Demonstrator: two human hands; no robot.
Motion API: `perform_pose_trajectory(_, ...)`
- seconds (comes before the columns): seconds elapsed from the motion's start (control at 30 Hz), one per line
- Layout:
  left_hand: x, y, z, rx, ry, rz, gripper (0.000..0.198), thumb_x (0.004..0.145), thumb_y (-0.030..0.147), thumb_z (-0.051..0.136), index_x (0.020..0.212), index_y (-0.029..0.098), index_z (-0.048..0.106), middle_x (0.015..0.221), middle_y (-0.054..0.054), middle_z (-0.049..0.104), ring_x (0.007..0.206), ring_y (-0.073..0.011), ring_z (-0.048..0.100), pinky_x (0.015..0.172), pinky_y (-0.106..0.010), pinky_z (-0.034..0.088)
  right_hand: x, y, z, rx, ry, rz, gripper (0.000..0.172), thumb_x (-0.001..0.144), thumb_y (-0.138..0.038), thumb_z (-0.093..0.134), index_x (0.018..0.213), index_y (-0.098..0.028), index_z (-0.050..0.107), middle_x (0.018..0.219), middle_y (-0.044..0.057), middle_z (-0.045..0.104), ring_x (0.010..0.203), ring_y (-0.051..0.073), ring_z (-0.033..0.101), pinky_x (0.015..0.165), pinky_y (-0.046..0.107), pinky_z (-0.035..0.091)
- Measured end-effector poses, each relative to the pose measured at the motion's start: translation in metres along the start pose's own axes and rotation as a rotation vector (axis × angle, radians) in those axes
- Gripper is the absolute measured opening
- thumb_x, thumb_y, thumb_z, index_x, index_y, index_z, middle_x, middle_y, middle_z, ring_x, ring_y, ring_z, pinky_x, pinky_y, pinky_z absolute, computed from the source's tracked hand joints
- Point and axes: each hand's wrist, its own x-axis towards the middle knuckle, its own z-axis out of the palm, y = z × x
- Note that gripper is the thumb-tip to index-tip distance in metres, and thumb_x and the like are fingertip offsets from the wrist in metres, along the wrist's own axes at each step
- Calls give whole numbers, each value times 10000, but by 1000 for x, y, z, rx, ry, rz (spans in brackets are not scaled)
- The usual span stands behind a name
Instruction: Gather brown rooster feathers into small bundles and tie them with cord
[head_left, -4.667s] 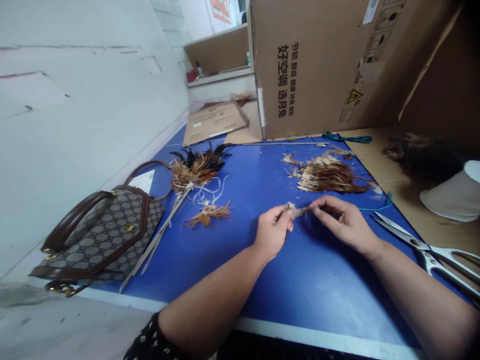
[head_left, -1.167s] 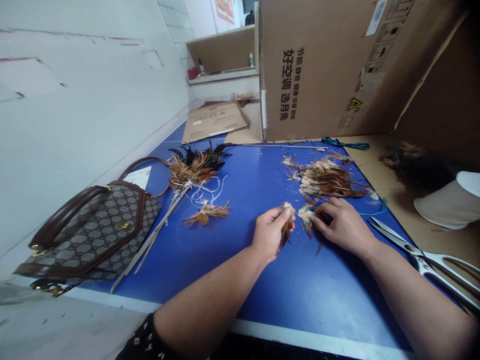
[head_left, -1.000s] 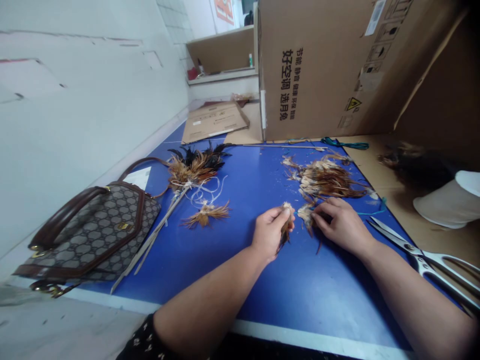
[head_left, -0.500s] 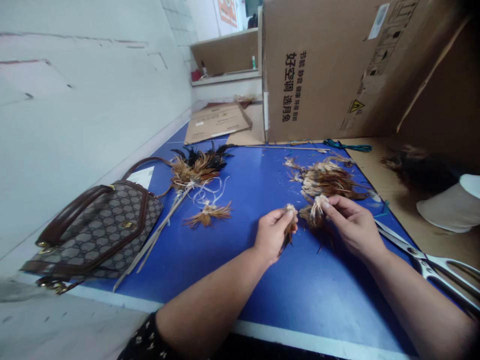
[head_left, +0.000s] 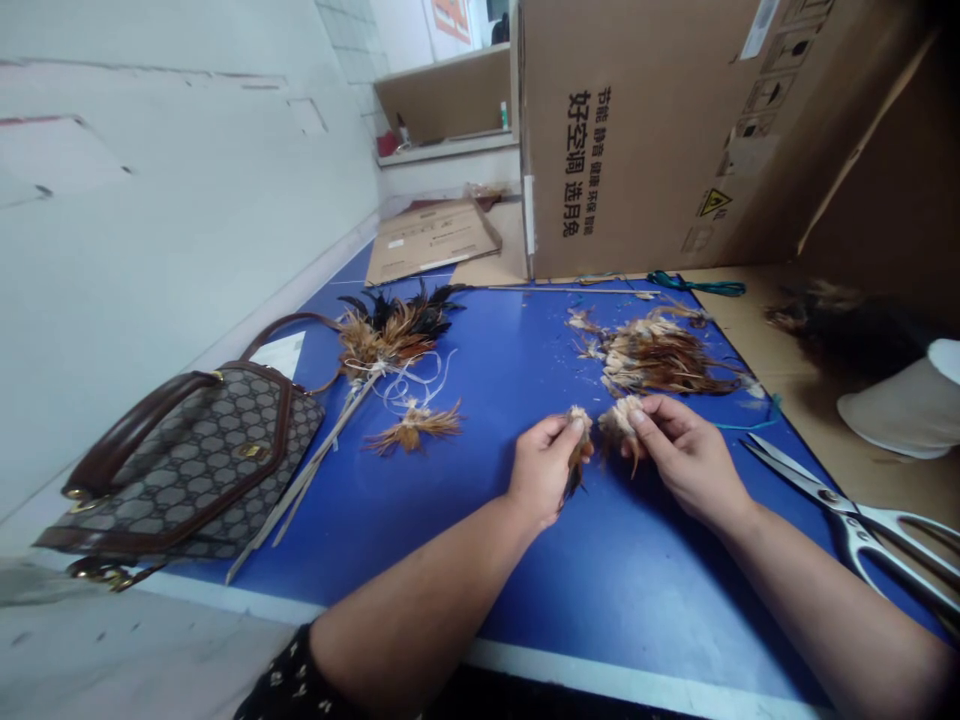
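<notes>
Loosening looks like the main risk: the left hand (head_left: 551,460) pinches a small bunch of feathers (head_left: 576,446) between thumb and fingers, just under the pale ends, so a slack grip might let single feathers slide out of line or drop onto the bench (head_left: 585,590). The right hand (head_left: 688,450) has a second tuft (head_left: 618,424) pinched narrowly at one side — pressing too hard there could splay it or shed fluff. If the two met, fine strands might catch on each other. The scissors (head_left: 832,496) lie across the bench's right edge, just beside the right forearm (head_left: 817,590); an outward swing of that arm could knock them.

The left bunch sits pale end up above the thumb, its dark tips trailing below the fingers toward the near edge. The right tuft sticks out leftward from the fingertips, near the left bunch but apart from it — I cannot tell whether it touches the bench. Beyond both, a pile of feathers (head_left: 664,358) lies toward the far right corner.
</notes>
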Motion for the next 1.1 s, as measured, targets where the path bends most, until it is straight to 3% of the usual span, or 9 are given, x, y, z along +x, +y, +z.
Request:
perform_pose_trajectory(0.13, 0, 3, 0, 77, -30, 100, 310, 831, 422, 811, 874, 115, 803, 1270, -148, 697, 799, -140, 654, 659, -264, 541, 1, 1, -1, 36, -23, 15, 280, 964, -504, 704, 961, -226, 672, 765, 2, 654, 636, 131, 545, 605, 267, 451)
perform_pose_trajectory(0.2, -1, 5, 1, 83, -113, 87, 309, 829, 419, 815, 900, 119, 811, 1352, -158, 669, 819, -151, 663, 657, -271, 549, 0, -1, 1, 62, -59, 18, 269, 963, -494, 708, 971, -227, 676, 764, 0, 647, 638, 131, 538, 599, 265, 444)
perform_pose_trajectory(0.33, -2, 3, -1, 12, -299, -37, 375, 841, 454, 813, 944, 94, 789, 1010, -137, 756, 701, -138, 646, 663, -282, 528, -1, -7, 3, 98, -110, 13, 259, 959, -482, 714, 955, -227, 671, 768, -3, 629, 639, 132, 511, 593, 264, 433)
perform_pose_trajectory(0.43, -1, 1, -4, -45, -302, -122, 381, 836, 448, 825, 909, 80, 759, 735, -75, 709, 618, -123, 619, 636, -255, 481, 0, -9, 1, 97, -67, -8, 260, 953, -483, 722, 948, -229, 667, 752, -9, 615, 621, 130, 499, 586, 267, 426)
perform_pose_trajectory(0.63, 3, 6, -6, -147, -272, -123, 400, 825, 438, 839, 938, 62, 765, 709, -70, 696, 623, -122, 631, 639, -235, 450, 8, -2, -13, -86, 119, -29, 263, 990, -514, 644, 960, -253, 646, 610, -28, 568, 550, 159, 531, 567, 302, 451)
perform_pose_trajectory(0.73, 3, 7, -6, -158, -294, -114, 393, 832, 432, 834, 943, 60, 769, 731, -73, 699, 637, -122, 635, 655, -239, 454, 12, -2, -18, -402, 158, -232, 207, 968, -448, 666, 985, -245, 700, 853, 56, 708, 780, 229, 667, 753, 387, 552)
perform_pose_trajectory(0.8, 2, 7, -6, -146, -298, -117, 407, 836, 438, 830, 962, 57, 767, 728, -71, 698, 629, -121, 629, 646, -240, 450, 13, -6, -19, -555, 142, -417, 195, 936, -387, 694, 1060, -242, 736, 1090, 104, 717, 1051, 293, 677, 961, 470, 541)
perform_pose_trajectory(0.87, 1, 7, -6, -121, -299, -116, 418, 843, 443, 823, 980, 53, 763, 719, -69, 696, 620, -121, 625, 632, -240, 445, 11, -12, -19, -599, 108, -503, 234, 934, -353, 687, 1136, -248, 745, 1172, 115, 697, 1164, 317, 646, 1047, 517, 504)
perform_pose_trajectory(1.1, -3, 6, -5, -20, -355, -84, 387, 864, 468, 801, 925, 92, 731, 739, -62, 703, 632, -127, 625, 655, -266, 482, 2, -25, -14, -384, -162, -365, 286, 971, -406, 685, 1226, -304, 765, 1132, 97, 735, 1074, 279, 680, 986, 460, 553)
